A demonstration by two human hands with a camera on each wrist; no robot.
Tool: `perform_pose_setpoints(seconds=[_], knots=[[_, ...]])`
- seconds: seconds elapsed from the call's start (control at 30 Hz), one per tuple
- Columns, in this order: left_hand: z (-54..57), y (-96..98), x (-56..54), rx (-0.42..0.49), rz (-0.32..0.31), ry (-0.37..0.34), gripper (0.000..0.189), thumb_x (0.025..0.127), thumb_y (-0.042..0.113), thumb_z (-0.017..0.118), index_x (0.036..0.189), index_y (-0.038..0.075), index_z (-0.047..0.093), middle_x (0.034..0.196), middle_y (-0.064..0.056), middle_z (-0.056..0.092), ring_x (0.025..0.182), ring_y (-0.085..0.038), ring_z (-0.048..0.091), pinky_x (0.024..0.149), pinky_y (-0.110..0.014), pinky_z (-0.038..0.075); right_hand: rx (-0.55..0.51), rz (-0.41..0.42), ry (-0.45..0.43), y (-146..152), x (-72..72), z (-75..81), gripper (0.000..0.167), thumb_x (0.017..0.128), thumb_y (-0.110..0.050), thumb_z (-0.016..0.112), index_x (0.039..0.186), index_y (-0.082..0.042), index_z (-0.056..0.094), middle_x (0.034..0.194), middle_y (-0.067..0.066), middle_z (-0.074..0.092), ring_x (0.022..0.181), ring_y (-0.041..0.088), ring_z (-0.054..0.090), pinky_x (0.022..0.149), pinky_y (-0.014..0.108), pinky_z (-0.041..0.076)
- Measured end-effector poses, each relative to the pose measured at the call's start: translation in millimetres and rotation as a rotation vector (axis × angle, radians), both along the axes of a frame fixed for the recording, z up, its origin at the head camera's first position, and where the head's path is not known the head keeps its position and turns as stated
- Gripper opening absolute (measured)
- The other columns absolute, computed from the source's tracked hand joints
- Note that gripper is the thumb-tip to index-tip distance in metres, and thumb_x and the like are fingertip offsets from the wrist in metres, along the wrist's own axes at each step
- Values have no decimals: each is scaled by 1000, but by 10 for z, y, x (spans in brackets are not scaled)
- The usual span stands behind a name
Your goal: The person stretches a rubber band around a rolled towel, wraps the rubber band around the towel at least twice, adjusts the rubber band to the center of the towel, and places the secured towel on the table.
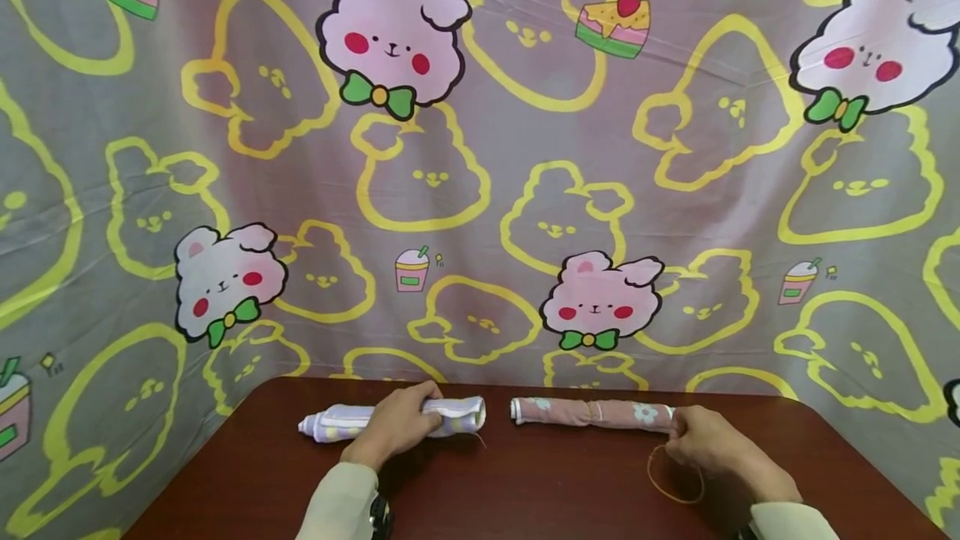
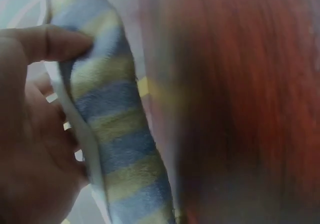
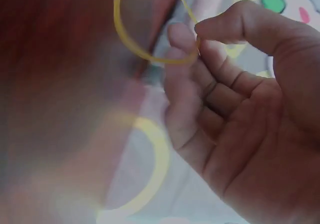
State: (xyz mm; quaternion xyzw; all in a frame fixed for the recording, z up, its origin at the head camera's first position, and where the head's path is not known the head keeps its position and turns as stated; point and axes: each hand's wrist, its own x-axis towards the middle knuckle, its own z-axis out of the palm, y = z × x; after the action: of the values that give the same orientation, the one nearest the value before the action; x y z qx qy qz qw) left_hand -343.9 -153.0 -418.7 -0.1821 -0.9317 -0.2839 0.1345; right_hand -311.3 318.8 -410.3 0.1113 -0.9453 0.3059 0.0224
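Note:
A rolled towel, pale purple and white, lies at the left of the table. My left hand grips it from above; in the left wrist view the thumb presses on its blue-and-yellow striped cloth. To the right lies a pink rolled towel with pale blue flowers, cinched at its middle by a thin band. My right hand is at this roll's right end. Between thumb and forefinger it pinches a yellowish rubber band, which hangs as an open loop.
Both rolls lie toward the far edge of the dark red-brown table. A grey curtain printed with rabbits and yellow outlines hangs behind the table and along its sides. A loose thread hangs near the purple roll's right end.

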Motion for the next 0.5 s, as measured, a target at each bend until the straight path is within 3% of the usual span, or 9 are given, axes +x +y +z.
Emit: perform_pose_setpoints(seconds=[0.1, 0.27, 0.5], knots=[[49, 37, 46, 50, -28, -1, 15, 83, 17, 68, 96, 26, 68, 83, 9, 63, 74, -16, 53, 72, -40, 44, 61, 1, 73, -144, 66, 168, 19, 81, 3, 71, 79, -10, 57, 71, -1, 53, 63, 16, 50, 56, 29, 42], [120, 108, 105, 91, -13, 27, 18, 88, 28, 65, 105, 27, 66, 86, 8, 65, 75, -16, 55, 72, -42, 45, 67, 23, 155, -393, 111, 409, 21, 89, 2, 76, 83, -11, 60, 74, -3, 57, 68, 15, 52, 61, 32, 44], [173, 221, 149, 118, -73, -12, 26, 90, 45, 71, 112, 33, 65, 85, 11, 63, 74, -13, 56, 69, -38, 44, -89, 32, 199, -716, 200, 586, 11, 94, 6, 72, 97, -3, 66, 81, 2, 66, 69, 18, 63, 55, 32, 56]])
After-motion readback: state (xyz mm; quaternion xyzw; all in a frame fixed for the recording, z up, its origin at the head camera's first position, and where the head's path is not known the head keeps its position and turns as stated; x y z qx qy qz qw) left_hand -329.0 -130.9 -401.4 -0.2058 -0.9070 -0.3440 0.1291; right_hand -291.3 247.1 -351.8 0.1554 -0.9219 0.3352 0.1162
